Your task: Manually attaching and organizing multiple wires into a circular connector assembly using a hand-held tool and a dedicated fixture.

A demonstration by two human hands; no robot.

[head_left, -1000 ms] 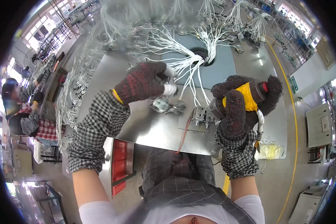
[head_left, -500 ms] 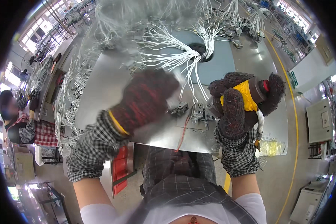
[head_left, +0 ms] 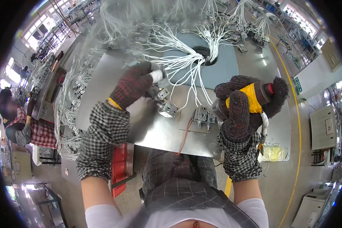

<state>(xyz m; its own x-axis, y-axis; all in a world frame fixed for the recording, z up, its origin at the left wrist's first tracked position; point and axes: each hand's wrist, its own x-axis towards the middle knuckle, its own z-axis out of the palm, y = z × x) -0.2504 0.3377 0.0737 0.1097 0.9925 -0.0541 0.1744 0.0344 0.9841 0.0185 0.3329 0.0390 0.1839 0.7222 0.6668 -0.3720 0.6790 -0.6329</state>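
My left hand [head_left: 135, 81], in a dark red knitted glove with white wrapping on a fingertip, is closed above the left part of the metal table. What its fingers grip is hidden. Small metal fittings [head_left: 167, 109] lie just below and right of it, near the white wires [head_left: 195, 81]. My right hand [head_left: 242, 108], in a dark knitted glove, is wrapped round a dark power tool [head_left: 257, 99] with a yellow band and a red part at its end. The tool's front end sits beside a metal fixture [head_left: 204, 116] near the table's front edge.
The white wires fan out from a round dark hole [head_left: 207, 55] in a grey-blue panel [head_left: 226, 62]. More wire bundles with metal ends line the far side and left. A red wire [head_left: 185, 136] runs over the front edge. A person [head_left: 24, 121] stands at far left.
My left hand has moved left and slightly away from me, uncovering metal fittings. A fitting beside the fixture now appears farther left. My right hand holds the tool in nearly the same place.
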